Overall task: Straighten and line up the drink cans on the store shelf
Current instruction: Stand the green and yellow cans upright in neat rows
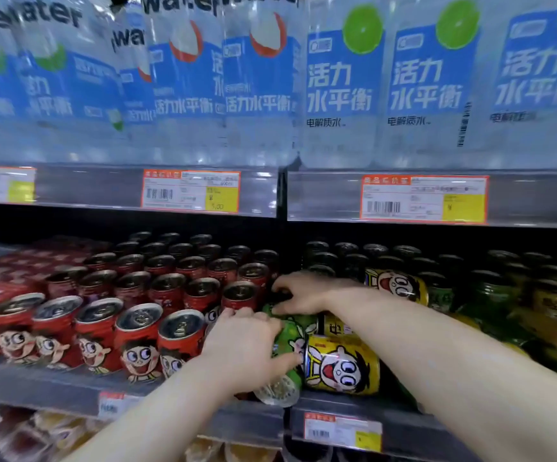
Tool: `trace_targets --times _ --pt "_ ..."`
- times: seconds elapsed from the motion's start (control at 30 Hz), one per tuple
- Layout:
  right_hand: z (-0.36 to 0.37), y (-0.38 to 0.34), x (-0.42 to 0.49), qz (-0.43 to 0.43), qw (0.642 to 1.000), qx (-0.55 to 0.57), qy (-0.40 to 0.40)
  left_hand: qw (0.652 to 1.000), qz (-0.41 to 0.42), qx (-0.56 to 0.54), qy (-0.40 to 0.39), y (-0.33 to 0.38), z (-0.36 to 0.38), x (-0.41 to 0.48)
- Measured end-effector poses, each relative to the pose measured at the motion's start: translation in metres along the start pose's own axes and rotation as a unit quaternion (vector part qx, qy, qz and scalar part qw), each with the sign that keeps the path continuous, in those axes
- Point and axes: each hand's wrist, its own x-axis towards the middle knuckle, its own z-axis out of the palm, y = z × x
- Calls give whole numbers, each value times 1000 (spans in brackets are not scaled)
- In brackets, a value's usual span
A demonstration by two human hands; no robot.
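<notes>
Red cartoon-face cans (137, 328) stand upright in neat rows on the left half of the shelf. To the right the green and yellow cans lie jumbled. My left hand (243, 348) grips a green can (283, 378) that lies tipped on its side at the shelf's front edge, its end facing me. A yellow can (340, 368) lies on its side right beside it. My right hand (300, 295) reaches further back, fingers closed on another green can (303, 316) lying behind. One more yellow can (397, 285) is tilted behind my right wrist.
Dark-topped upright cans (403, 255) fill the back right. Green and yellow cans (553, 311) crowd the far right. The shelf lip (70, 388) carries price tags. The upper shelf holds blue-labelled water bottles (340, 78). Packaged goods (37, 431) sit on the shelf below.
</notes>
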Motion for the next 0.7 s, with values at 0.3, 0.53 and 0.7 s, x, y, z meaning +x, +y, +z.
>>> trace_targets --times 0.3,0.53,0.7 --pt "9 7 37 -35 995 32 -90 999 -13 -20 -28 2 -6 1" --pt "2 18 22 -57 991 116 28 999 -18 -16 -30 2 -4 2" --pt "0 29 8 -30 991 109 74 1000 -5 -13 -20 -1 -2 2"
